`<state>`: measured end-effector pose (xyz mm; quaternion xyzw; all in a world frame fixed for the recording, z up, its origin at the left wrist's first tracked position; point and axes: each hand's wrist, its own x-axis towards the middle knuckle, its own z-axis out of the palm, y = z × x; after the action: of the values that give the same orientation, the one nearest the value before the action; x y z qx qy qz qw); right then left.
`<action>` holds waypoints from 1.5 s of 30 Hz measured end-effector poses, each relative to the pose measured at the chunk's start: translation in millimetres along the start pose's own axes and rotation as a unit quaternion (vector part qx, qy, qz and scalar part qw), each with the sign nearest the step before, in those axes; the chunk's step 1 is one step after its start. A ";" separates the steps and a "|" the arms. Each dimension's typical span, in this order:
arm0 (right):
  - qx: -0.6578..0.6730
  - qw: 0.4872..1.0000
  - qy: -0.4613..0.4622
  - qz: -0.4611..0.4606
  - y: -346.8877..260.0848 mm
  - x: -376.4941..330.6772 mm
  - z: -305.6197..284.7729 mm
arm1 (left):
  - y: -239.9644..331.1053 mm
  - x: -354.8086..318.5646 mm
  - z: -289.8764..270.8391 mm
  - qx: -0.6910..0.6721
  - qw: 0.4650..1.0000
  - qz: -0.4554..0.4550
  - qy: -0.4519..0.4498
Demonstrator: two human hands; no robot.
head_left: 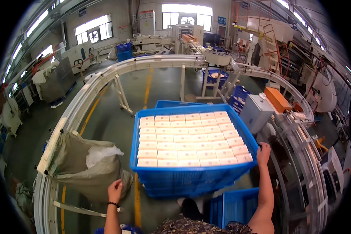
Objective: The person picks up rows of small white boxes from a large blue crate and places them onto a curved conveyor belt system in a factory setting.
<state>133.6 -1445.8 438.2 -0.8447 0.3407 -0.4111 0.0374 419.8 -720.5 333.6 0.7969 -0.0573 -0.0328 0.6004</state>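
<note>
A large blue plastic crate stands in front of me, on top of what looks like more blue crates. Small, pale, box-shaped packs fill it in neat rows. To the left of the crate, low beside a grey-green sack, my left hand hangs with loosely curled fingers; nothing shows in it. My right hand is at the crate's right near corner, right beside the rim. Its thumb and bent fingers are slightly apart, and nothing is seen between them. Whether it touches the rim I cannot tell.
A curved conveyor rail loops around me. The sack hangs at its left, with white film on top. By my feet is another blue crate. A grey cabinet and an orange box stand at the right.
</note>
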 end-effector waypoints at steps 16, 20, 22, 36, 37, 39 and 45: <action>0.174 0.914 -0.354 0.098 131.0 114.2 237.8 | 20.8 293.1 146.4 0.342 0.920 -0.143 -0.122; 0.310 0.765 -0.539 0.168 137.8 125.6 226.0 | 14.1 276.8 135.6 0.376 0.912 -0.149 -0.064; 0.393 0.756 -0.524 0.005 130.3 128.3 228.3 | 22.5 272.9 137.8 0.397 0.896 -0.180 -0.086; 0.274 0.781 -0.558 -0.056 -70.9 65.5 258.3 | 58.6 50.2 134.8 0.266 0.956 -0.118 0.026; 0.275 0.778 -0.561 -0.066 -84.8 56.8 258.9 | 54.6 32.1 129.6 0.257 0.959 -0.117 0.031; 0.274 0.772 -0.568 -0.084 -107.2 38.5 257.8 | 43.3 1.9 123.2 0.233 0.964 -0.115 0.052; 0.264 0.771 -0.570 -0.104 -141.5 -8.2 238.9 | 67.7 -70.9 89.3 0.194 0.973 -0.099 0.072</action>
<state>379.1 -1384.4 323.8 -0.9112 0.0452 0.0702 0.4035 335.1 -814.8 372.8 0.9003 0.0601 -0.0229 0.4305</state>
